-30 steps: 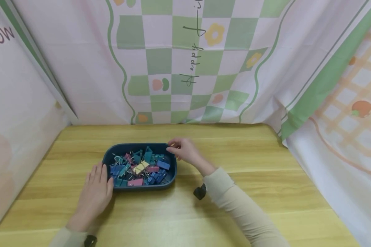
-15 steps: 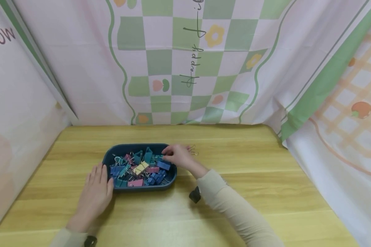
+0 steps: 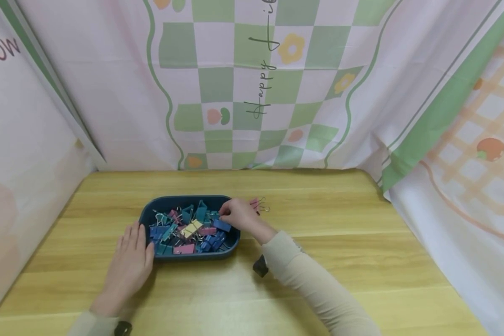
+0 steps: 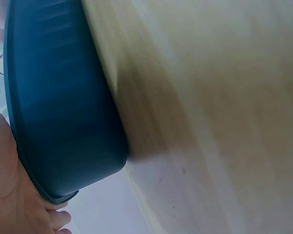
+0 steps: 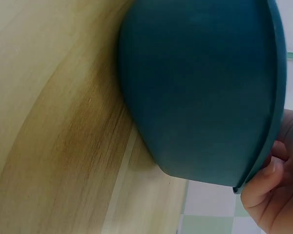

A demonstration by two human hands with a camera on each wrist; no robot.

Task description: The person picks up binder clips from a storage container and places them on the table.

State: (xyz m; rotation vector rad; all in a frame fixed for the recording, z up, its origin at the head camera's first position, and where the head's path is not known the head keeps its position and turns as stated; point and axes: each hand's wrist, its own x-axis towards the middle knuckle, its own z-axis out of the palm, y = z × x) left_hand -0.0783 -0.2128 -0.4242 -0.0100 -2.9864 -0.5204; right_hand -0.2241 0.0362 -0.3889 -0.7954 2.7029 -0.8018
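Observation:
A dark blue plastic bin (image 3: 193, 256) holds a pile of binder clips (image 3: 191, 227) in teal, blue, pink and yellow. My left hand (image 3: 130, 256) rests on the bin's left end, its fingers laid straight along the rim. My right hand (image 3: 240, 215) reaches over the right end, thumb and fingertips down among the clips near a teal clip and a blue one. Whether those fingertips pinch a clip is hidden. In the right wrist view, curled fingers (image 5: 263, 183) show at the bin's rim. A pink binder clip (image 3: 255, 203) lies on the table just behind the right hand, partly covered by it.
The bin stands on a wood-grain table (image 3: 327, 224), left of its middle. A checked cloth (image 3: 252, 93) hangs behind the table's far edge, with more cloth at both sides. Black wrist cameras (image 3: 260, 266) sit beneath the sleeves.
My right hand has moved left from the bin's outer right edge to the clips inside, its fingertips drawing together. The pink clip on the table has come into view. My left hand stays still.

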